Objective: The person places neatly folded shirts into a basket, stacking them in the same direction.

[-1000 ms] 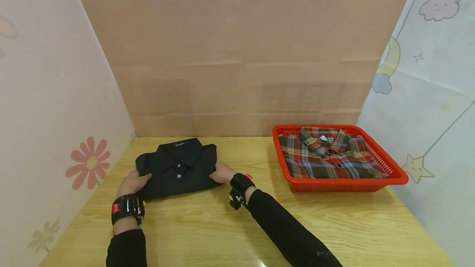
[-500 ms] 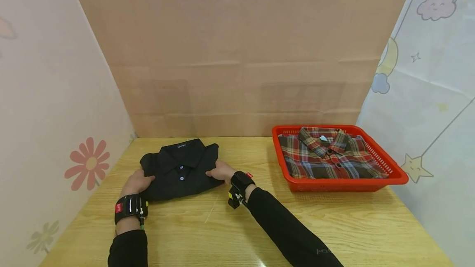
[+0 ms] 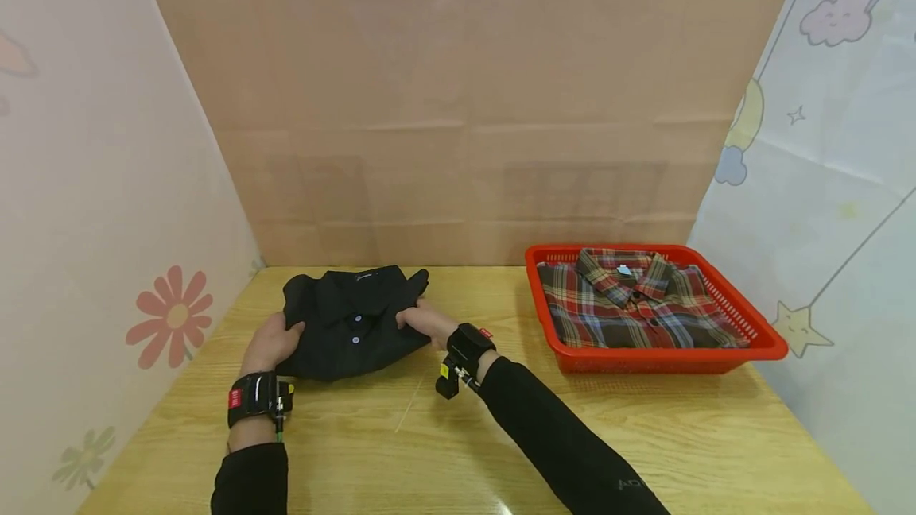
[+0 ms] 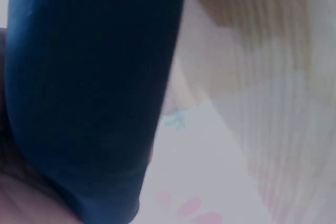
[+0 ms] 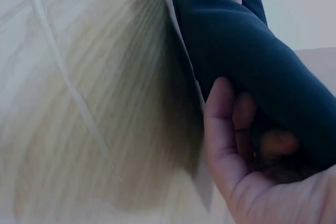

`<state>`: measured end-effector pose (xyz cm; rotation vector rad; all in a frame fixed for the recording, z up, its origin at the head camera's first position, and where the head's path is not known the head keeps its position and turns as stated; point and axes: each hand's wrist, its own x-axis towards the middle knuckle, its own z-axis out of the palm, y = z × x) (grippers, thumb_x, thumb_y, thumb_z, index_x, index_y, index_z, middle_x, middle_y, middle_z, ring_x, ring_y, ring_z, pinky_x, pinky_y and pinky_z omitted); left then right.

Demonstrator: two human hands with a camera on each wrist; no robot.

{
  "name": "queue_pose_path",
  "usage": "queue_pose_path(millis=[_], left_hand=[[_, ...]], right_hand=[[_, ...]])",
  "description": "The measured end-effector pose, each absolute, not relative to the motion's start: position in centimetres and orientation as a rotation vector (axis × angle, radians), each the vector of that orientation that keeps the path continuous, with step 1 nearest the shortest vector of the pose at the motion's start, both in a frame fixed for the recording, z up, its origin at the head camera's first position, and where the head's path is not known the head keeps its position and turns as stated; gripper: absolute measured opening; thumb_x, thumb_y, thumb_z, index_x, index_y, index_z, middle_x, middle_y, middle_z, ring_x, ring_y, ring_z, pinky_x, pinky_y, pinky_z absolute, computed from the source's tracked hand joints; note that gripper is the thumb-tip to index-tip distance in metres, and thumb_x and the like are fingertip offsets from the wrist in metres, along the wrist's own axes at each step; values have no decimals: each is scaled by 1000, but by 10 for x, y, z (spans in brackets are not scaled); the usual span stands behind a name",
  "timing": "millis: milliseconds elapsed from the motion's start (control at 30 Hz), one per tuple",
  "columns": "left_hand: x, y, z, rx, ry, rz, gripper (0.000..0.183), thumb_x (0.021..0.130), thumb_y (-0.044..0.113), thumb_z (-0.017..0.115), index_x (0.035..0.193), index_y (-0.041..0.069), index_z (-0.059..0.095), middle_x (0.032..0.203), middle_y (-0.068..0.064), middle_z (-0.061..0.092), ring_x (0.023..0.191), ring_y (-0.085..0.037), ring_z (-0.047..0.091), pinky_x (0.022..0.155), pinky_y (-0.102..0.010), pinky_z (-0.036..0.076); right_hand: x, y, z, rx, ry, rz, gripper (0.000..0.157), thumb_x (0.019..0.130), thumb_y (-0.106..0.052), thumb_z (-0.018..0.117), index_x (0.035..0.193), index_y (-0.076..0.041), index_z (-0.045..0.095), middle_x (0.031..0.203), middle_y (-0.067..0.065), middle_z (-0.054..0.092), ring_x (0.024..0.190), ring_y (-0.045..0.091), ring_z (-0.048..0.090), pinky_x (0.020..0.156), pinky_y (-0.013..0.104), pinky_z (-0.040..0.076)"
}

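A folded black collared shirt (image 3: pixel 343 332) with light buttons is held slightly above the wooden table at the left. My left hand (image 3: pixel 272 340) grips its left side, thumb on top. On its right side my right hand (image 3: pixel 427 321) pinches the fabric, with the thumb on top and fingers curled underneath. In the right wrist view the dark shirt (image 5: pixel 247 51) is raised off the wood, with a shadow below it, and the right hand (image 5: pixel 236 166) curls at its edge. Dark cloth (image 4: pixel 94 87) fills much of the left wrist view.
A red plastic basket (image 3: pixel 673 354) stands at the right of the table (image 3: pixel 372 451), holding a folded plaid shirt (image 3: pixel 637 304). Brown paper (image 3: pixel 458 102) covers the back wall. Patterned walls rise on both sides.
Both hands have lifted the black shirt off the table, and its lower edge now sags. The shirt and left hand have shifted a little to the right. The basket stays put.
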<state>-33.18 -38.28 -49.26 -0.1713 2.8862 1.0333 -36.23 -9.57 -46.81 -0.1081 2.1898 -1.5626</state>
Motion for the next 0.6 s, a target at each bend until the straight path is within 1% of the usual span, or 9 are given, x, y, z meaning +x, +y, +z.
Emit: queue_pose_path(millis=[133, 200, 267, 400, 467, 600], left_hand=[[-334, -377, -489, -170, 2903, 1055, 58, 104, 24, 40, 140, -21, 30, 140, -42, 37, 129, -56, 39, 105, -64, 35], [-335, -373, -488, -172, 2916, 1071, 59, 104, 25, 40, 141, -20, 30, 141, -42, 37, 130, -56, 38, 105, -64, 35], [-335, -370, -487, -177, 2945, 1090, 59, 104, 28, 40, 140, -19, 34, 140, -41, 40, 128, -55, 41, 103, -64, 37], [-336, -361, -485, -186, 3028, 1173, 54, 104, 31, 43, 132, -16, 45, 130, -38, 51, 118, -52, 52, 95, -61, 44], [-337, -356, -483, -184, 3067, 1223, 51, 104, 32, 44, 126, -14, 49, 125, -36, 55, 111, -49, 56, 89, -59, 46], [-338, -347, -480, -168, 3150, 1289, 43, 103, 31, 46, 115, -9, 55, 113, -32, 61, 101, -45, 60, 80, -55, 48]], right_hand=[[-365, -90, -462, -166, 2202, -1570, 70, 82, -10, 57, 147, 0, 34, 152, 16, 38, 129, 31, 41, 114, 48, 30], [-365, -87, -458, -177, 2207, -1579, 69, 82, -10, 57, 147, -1, 34, 151, 15, 39, 126, 29, 41, 113, 48, 30], [-366, -85, -455, -183, 2219, -1595, 67, 83, -10, 56, 146, -1, 36, 148, 15, 42, 121, 28, 44, 111, 48, 33], [-364, -82, -446, -206, 2227, -1640, 61, 86, -9, 51, 144, 0, 37, 140, 15, 47, 110, 27, 48, 101, 42, 41], [-363, -80, -439, -223, 2234, -1651, 59, 87, -8, 49, 144, -1, 37, 137, 16, 48, 107, 28, 48, 96, 40, 41], [-362, -72, -426, -217, 2257, -1638, 65, 88, -10, 48, 150, -3, 30, 143, 16, 45, 112, 29, 47, 99, 41, 39]])
